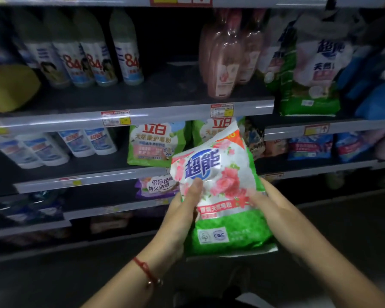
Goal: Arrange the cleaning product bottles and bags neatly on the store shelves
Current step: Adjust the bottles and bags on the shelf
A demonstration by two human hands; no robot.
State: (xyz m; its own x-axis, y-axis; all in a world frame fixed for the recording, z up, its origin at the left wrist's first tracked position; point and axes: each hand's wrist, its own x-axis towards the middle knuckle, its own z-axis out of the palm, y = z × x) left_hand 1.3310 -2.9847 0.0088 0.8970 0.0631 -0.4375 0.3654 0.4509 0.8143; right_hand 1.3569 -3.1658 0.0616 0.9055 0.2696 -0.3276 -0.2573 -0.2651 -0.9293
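While both hands point(222, 210) pinched its sides, the soft detergent bag point(220, 192) risked sagging and slipping before shelving.

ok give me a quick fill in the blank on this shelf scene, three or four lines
1. The bag with pink roses on it is held by ____ hands.
2. The lower part of that bag is coloured ____.
3. The white bottles on the upper shelf carry the red number ____.
4. The red string bracelet sits on the ____ wrist.

Missing words: both; green; 84; left
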